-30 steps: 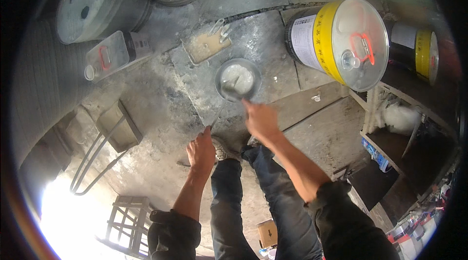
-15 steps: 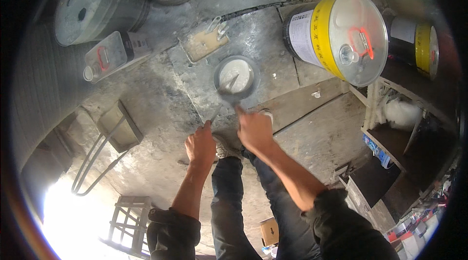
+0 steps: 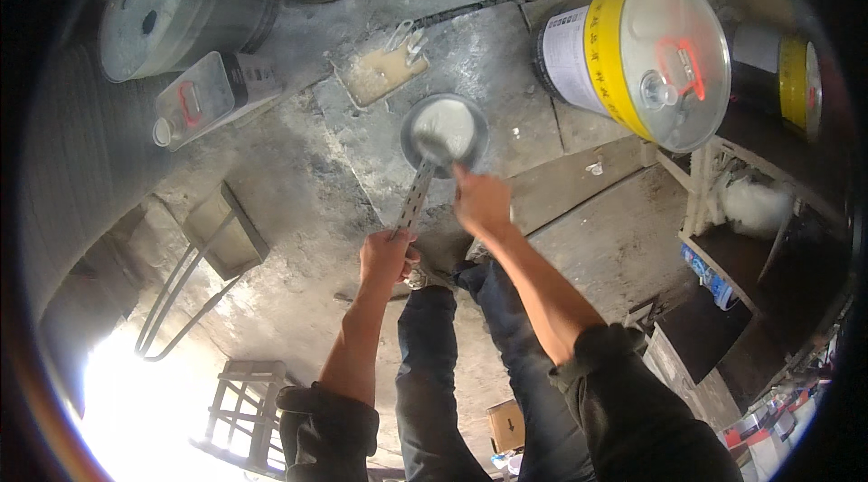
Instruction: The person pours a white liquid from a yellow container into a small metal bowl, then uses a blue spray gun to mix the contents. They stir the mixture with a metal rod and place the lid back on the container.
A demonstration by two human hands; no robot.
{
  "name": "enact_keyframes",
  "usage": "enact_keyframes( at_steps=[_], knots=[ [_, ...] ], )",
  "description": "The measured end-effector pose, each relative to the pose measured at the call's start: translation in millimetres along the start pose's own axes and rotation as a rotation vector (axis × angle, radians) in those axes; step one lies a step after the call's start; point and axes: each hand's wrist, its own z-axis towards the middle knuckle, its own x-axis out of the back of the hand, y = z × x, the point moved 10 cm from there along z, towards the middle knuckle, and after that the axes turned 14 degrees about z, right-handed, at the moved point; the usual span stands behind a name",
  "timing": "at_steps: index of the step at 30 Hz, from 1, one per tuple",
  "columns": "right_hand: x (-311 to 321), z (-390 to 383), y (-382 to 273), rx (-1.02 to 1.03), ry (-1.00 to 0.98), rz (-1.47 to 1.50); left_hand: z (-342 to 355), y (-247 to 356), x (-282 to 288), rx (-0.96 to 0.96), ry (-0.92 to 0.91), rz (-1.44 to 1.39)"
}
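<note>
A round grey bucket point(image 3: 406, 140) stands on the floor, holding a thick white paste point(image 3: 449, 123). My left hand point(image 3: 385, 258) is closed around the near end of a flat metal strip point(image 3: 415, 202) with a row of holes. The far end of that strip dips into the paste at the bucket's near side, where it is blurred. My right hand point(image 3: 483, 206) is closed at the bucket's near right rim, one digit reaching up over the edge. Its other fingers are hidden under the hand.
Beyond the bucket lies a tan board point(image 3: 384, 75) with scrapers. A large drum with a yellow band point(image 3: 608, 57) stands at right, near a wooden shelf point(image 3: 714, 179). A rectangular metal can point(image 3: 194, 104) and grey drums point(image 3: 185, 16) are at left, with a long-handled pan point(image 3: 226, 233) nearer.
The metal strip now shows its perforated flat face and stands deeper in the paste's near side. Both hands and the bucket sit slightly further right in view.
</note>
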Motion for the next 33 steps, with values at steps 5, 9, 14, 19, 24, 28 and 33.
enact_keyframes(
  at_steps=[5, 9, 14, 19, 24, 28, 33],
  knots=[
    [30.6, -91.6, -75.2, 0.171, -0.089, 0.120, 2.4, -14.0, -6.9, 0.199, -0.086, -0.200],
    [17.5, -70.2, -59.1, 0.080, -0.084, 0.117, 6.9, -27.7, -10.4, 0.237, -0.097, -0.296],
    [-17.2, 18.4, 26.6, -0.107, -0.012, 0.019, 15.5, -45.3, -15.5, 0.227, -0.166, -0.324],
    [9.2, 33.8, 39.6, 0.001, 0.133, 0.062, 19.2, -50.5, -13.1, 0.148, -0.144, -0.281],
    [41.4, 20.9, 27.6, 0.018, 0.176, 0.005, 7.9, -27.4, 4.4, -0.091, 0.082, 0.191],
    [31.9, 38.9, 26.6, 0.065, 0.145, -0.082, 2.1, -12.8, -8.3, -0.146, 0.002, 0.062],
    [10.7, 20.0, 11.0, 0.075, 0.031, -0.055, 2.6, -3.9, -16.0, -0.118, -0.007, 0.061]
  ],
)
